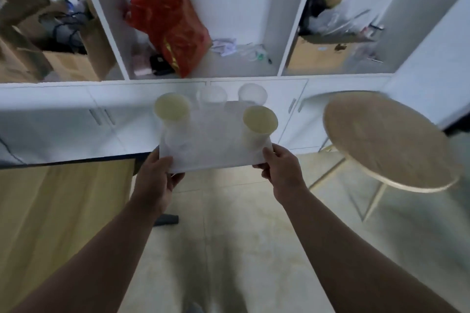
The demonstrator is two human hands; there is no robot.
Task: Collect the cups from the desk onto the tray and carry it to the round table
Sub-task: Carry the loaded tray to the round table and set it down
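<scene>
A white rectangular tray (216, 157) hangs in the air in front of me, above the floor. My left hand (156, 175) grips its near left corner and my right hand (282, 171) grips its near right corner. Several cups stand upright on it: a yellowish cup (173, 112) at the left, another yellowish cup (258, 124) at the right, and two clear cups (212, 96) (252, 94) at the far edge. The round table (386, 142), pale wood on thin legs, is to the right of the tray. The view is blurred.
A wooden desk (58, 211) fills the lower left. White shelves (223, 33) with a red bag (167, 23), cardboard boxes and clutter stand ahead, above low cabinets (76, 119). Tiled floor lies between the desk and the round table.
</scene>
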